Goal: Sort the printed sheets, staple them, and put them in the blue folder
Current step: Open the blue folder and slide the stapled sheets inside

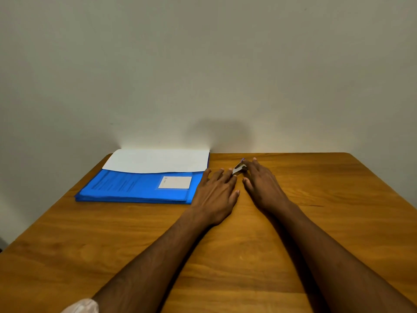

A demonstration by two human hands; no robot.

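Note:
A blue folder (126, 188) lies flat at the table's far left, with a white label on its cover. White printed sheets (158, 160) stick out of its far side, against the wall. My left hand (217, 192) lies palm down on the wood just right of the folder, fingers straight, fingertips by the folder's corner. My right hand (261, 184) reaches further back, and its fingers hold a small metal stapler (238, 169) that is mostly hidden under them.
The wooden table (316, 222) runs up to a plain wall at the back. Its right edge slants away at the far right. A bit of white cloth (81, 307) shows at the bottom left.

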